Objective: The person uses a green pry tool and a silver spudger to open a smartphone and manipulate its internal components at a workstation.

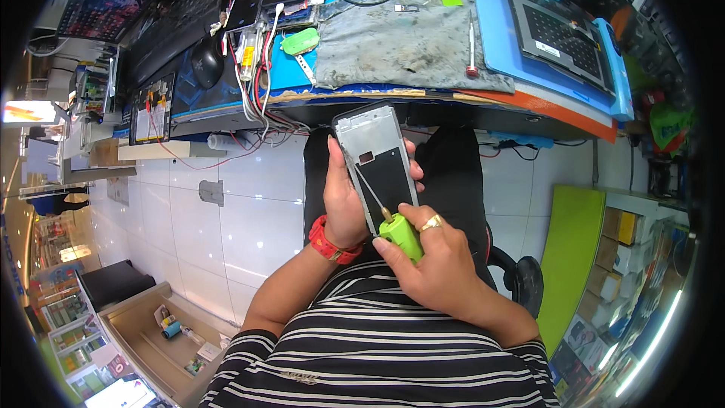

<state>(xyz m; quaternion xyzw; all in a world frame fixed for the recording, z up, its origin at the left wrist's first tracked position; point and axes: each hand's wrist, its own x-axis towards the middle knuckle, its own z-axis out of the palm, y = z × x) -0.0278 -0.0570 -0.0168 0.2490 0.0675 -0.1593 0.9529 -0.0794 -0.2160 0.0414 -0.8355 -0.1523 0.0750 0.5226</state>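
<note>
My left hand (343,198) is closed around a phone frame (371,130), holding it tilted over my lap with fingers showing at its right edge. The frame is silver in its upper part and black below, with a small square cutout. In my right hand (444,263) is a lime-green handheld tool (402,237) with a brass-coloured collar and a thin metal shaft. That shaft lies across the frame's black part, its tip near the left inner edge. Whether the tip touches the frame, I cannot tell.
Ahead is the workbench with a stained grey mat (393,41), a thin screwdriver (472,45) and a green-ended tool (300,41). A black mouse (207,62) and cables sit left, a laptop part (563,34) right. An open drawer (143,332) stands at lower left.
</note>
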